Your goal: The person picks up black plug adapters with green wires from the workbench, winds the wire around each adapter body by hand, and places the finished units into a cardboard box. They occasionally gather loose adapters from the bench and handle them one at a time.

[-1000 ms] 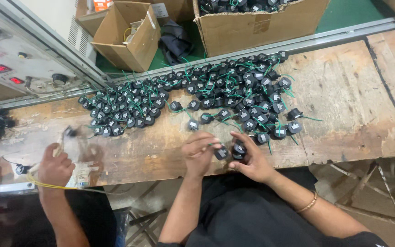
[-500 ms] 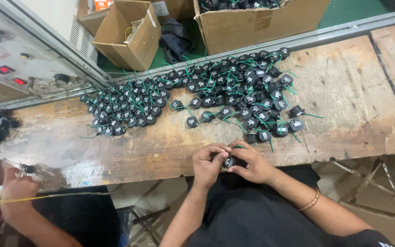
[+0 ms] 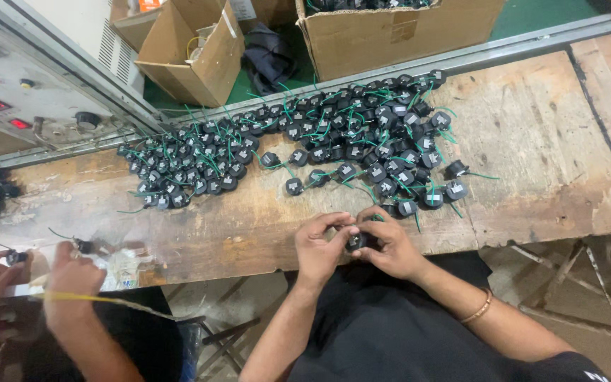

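Right at the near edge of the worn wooden workbench (image 3: 532,141), both hands meet around one small black round part (image 3: 356,242). Left hand (image 3: 317,249) has fingers curled, thumb and forefinger pinched narrow on the part's left side. Right hand (image 3: 390,247) wraps it from the right, fingers bent close, tips touching the part too. So the part sits between both sets of fingertips, just off the bench edge, above the person's dark lap. Mostly hidden by fingers; can't tell its detail. Thin bangle (image 3: 480,309) on the right wrist.

Just beyond the hands, mid-bench to far edge, lies a big spread of same black parts w/ green wires (image 3: 334,141), running from left-centre to right-centre. A few strays nearest the hands, e.g. one w/ pale label (image 3: 407,207) just beside the right fingertips.

Far side, beyond a metal rail: open cardboard box (image 3: 192,53) at left, larger cardboard box (image 3: 404,32) holding more black parts. Grey control panel (image 3: 15,92) w/ red displays at far left corner.

Near left corner: a co-worker's hands (image 3: 72,276), apart from the person's, w/ a yellow wire (image 3: 86,298) across them and a small black part (image 3: 83,245) by the fingers.
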`<state>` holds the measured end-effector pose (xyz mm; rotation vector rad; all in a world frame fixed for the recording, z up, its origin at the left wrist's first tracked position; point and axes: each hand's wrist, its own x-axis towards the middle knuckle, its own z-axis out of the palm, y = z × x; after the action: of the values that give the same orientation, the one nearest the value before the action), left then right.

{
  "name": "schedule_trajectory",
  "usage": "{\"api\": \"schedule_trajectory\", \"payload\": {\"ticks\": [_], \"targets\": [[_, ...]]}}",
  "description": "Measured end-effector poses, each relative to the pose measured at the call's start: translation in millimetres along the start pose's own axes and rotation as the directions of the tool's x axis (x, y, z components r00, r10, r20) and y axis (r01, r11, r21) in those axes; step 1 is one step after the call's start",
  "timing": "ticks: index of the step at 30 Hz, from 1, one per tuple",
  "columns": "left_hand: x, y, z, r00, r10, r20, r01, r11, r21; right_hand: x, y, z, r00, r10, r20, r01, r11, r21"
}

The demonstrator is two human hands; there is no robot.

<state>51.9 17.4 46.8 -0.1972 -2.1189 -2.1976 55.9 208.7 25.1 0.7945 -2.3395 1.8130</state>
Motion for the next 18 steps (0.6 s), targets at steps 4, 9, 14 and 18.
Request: {"api": "schedule_trajectory", "payload": {"ticks": [4,9,14,18], "targets": [[29,13,-41,0.934,0.351,-0.071,-0.328,0.918,0.224,2,0,-6,0.997,0.074,0.017,-0.072,0.855,0.513],[70,15,-77,0.89,0.408,0.201,-0.393,0.467,0.792,2,-4,-10,0.992,-0.002,0.125,-0.055,0.89,0.453],[58,15,-79,0.965,0.216,0.151,-0.259,0.887,0.383,4,-13,-10,0.999,0.039,0.027,-0.047,0.885,0.463],[28,13,-44,0.898,0.362,0.25,-0.384,0.922,0.043,3,-14,-9,0.999,-0.012,-0.04,0.015,0.998,0.061]]}}
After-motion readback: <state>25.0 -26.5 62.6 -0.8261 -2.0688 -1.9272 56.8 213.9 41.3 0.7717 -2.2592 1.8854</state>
